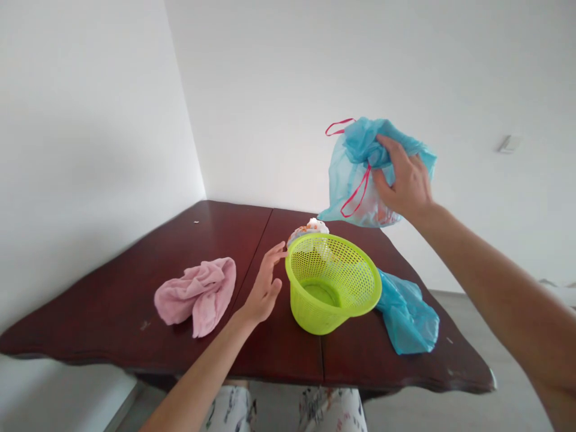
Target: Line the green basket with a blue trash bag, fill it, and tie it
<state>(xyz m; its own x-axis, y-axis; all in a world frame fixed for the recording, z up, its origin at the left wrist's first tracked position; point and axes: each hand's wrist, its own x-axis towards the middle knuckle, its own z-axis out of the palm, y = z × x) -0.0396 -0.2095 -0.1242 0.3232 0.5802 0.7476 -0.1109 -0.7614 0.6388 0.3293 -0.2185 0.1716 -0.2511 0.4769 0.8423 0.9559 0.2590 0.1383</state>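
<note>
My right hand [405,180] is closed around the gathered top of a translucent blue drawstring bag [344,180], raised above the back of the table. Two red string loops hang from the bag, and something orange and white shows dimly through its lower part. My left hand [263,285], fingers stretched out and thumb apart, is at the left rim of a lime-green plastic basket [310,309]. Its fingertips are at the rim; whether they touch it I cannot tell. The basket stands upright, with its bare bottom visible.
A crumpled pink cloth [198,294] lies left on the dark red-brown table [148,285]. To the basket's right is another blue plastic bag [409,315], partly behind it. A white and orange bundle [308,228] sits behind the basket. White walls [270,108] enclose the back and left.
</note>
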